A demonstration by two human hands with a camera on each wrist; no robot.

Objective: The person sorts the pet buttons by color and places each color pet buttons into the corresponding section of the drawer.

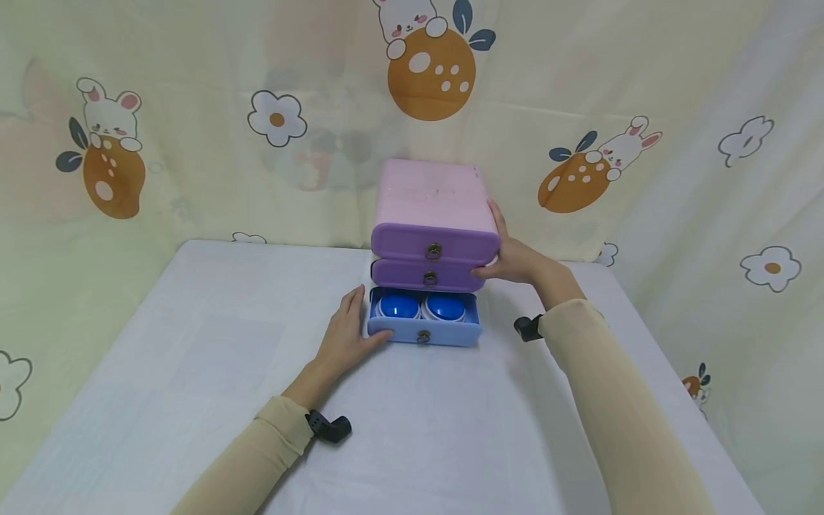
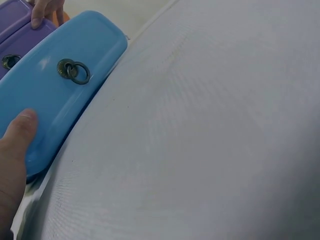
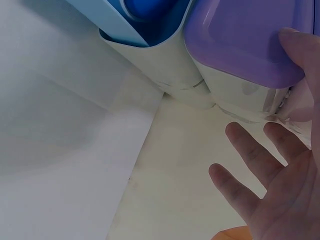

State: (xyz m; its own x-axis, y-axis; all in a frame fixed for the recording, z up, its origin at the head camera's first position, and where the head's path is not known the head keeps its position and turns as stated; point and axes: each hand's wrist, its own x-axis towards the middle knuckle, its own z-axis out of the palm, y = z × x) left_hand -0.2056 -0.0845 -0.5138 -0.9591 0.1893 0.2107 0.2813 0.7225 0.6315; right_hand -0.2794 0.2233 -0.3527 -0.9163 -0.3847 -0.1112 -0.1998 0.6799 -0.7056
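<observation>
A small drawer chest (image 1: 438, 193) with a pink top stands at the back of the table. Its bottom blue drawer (image 1: 444, 331) is pulled out and holds two blue domes (image 1: 399, 306) with white rims. My left hand (image 1: 342, 336) is at that drawer's left side, thumb on its front and the other fingers straight along the side. My right hand (image 1: 518, 259) is at the chest's right side. Its thumb presses the front of the middle purple drawer (image 3: 245, 40), while several fingers (image 3: 252, 152) spread straight. Above it is the upper purple drawer (image 1: 405, 243).
A white cloth covers the table (image 1: 193, 343). Behind it hangs a patterned curtain (image 1: 322, 193), close to the back of the chest. Each drawer front has a ring pull, such as the brass-coloured ring (image 2: 77, 72) on the blue one. Black wrist cameras (image 1: 331, 428) sit at both cuffs.
</observation>
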